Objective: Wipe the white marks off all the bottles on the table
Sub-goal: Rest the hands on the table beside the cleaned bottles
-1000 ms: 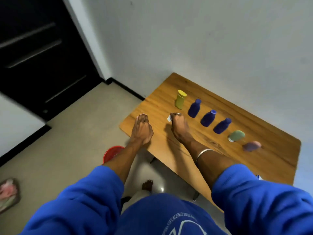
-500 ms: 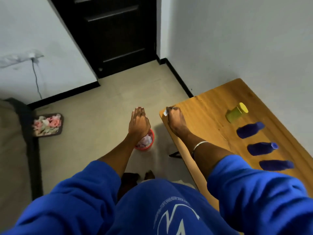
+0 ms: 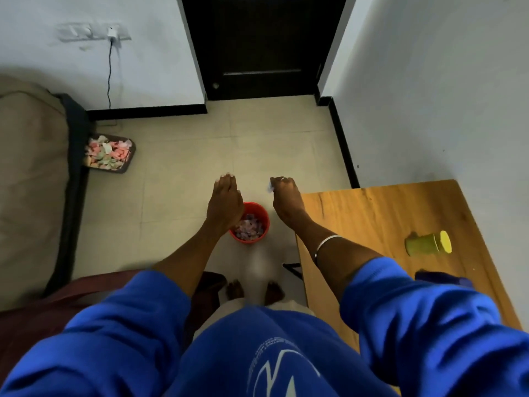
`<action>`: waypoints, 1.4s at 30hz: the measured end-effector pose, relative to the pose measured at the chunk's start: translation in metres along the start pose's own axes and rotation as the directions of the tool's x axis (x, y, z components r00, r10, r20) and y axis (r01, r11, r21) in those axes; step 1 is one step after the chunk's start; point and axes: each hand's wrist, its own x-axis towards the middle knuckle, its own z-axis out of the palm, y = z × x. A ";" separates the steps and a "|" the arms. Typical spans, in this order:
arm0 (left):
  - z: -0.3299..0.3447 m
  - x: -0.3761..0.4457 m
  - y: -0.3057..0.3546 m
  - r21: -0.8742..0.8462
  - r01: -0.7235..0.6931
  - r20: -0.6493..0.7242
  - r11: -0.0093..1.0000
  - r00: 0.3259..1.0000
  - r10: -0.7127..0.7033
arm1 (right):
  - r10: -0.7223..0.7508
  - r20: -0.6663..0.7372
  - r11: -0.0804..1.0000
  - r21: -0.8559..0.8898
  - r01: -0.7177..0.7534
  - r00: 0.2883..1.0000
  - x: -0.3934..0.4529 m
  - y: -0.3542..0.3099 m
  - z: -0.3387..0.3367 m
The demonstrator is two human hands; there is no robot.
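My right hand (image 3: 286, 200) pinches a small white wad of tissue (image 3: 270, 187) in its fingertips, held off the left end of the wooden table (image 3: 372, 207), above the floor. My left hand (image 3: 224, 203) hangs open over a red bin (image 3: 259, 209) on the floor, holding nothing. On the table a yellow-green bottle (image 3: 428, 243) with a yellow cap lies at the right. A dark blue bottle (image 3: 442, 279) shows partly behind my right sleeve. The other bottles are out of view.
The red bin holds crumpled used tissues. A tray of pink and green paper scraps (image 3: 107, 153) sits on the floor beside a bed (image 3: 31, 181) at the left. A dark door (image 3: 263, 44) stands ahead. My bare feet (image 3: 253, 290) are below the bin.
My view has swung left, away from the row of bottles. My right hand moved with the tissue off the table's left end, and my left hand moved from the table to over the bin.
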 end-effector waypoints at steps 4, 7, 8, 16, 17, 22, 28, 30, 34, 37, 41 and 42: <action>0.006 0.004 -0.012 -0.011 0.031 0.045 0.999 0.999 -0.030 | -0.004 0.012 0.999 0.037 0.003 1.000 0.013 0.004 0.012; 0.010 0.006 -0.018 -0.011 0.035 0.107 0.999 0.994 -0.033 | 0.021 0.047 0.999 0.036 -0.023 0.999 0.018 0.006 0.026; 0.013 0.007 -0.021 -0.016 0.037 0.129 0.999 0.991 -0.035 | 0.031 0.062 0.999 0.037 -0.033 0.998 0.020 0.007 0.031; 0.065 0.024 -0.063 -0.042 0.047 0.270 0.998 0.962 -0.034 | 0.082 0.212 0.996 0.026 -0.089 0.974 0.030 0.006 0.073; 0.075 0.028 -0.070 -0.041 0.046 0.273 0.998 0.961 -0.033 | 0.092 0.222 0.995 0.026 -0.100 0.971 0.033 0.005 0.082; 0.135 0.050 -0.104 -0.060 0.044 0.333 0.997 0.943 -0.021 | 0.174 0.240 0.983 0.012 -0.182 0.955 0.055 0.027 0.154; 0.254 0.076 -0.161 -0.091 0.039 0.371 0.995 0.929 -0.002 | 0.391 0.325 0.845 0.244 -0.476 0.861 0.076 0.078 0.277; 0.298 0.082 -0.179 -0.112 0.083 0.386 0.990 0.922 -0.034 | 0.487 0.292 0.755 0.334 -0.565 0.823 0.086 0.096 0.321; 0.361 0.093 -0.204 -0.118 0.067 0.410 0.991 0.912 -0.013 | 0.417 0.356 0.758 0.371 -0.536 0.836 0.100 0.129 0.414; 0.395 0.103 -0.220 -0.129 0.070 0.403 0.989 0.915 -0.012 | 0.379 0.418 0.839 0.222 -0.497 0.826 0.101 0.149 0.449; 0.420 0.112 -0.234 -0.084 0.024 0.415 0.996 0.910 0.013 | 0.375 0.352 0.877 0.167 -0.451 0.858 0.101 0.172 0.468; 0.420 0.112 -0.235 -0.077 0.026 0.416 0.997 0.909 0.008 | 0.376 0.326 0.891 0.132 -0.435 0.868 0.099 0.176 0.472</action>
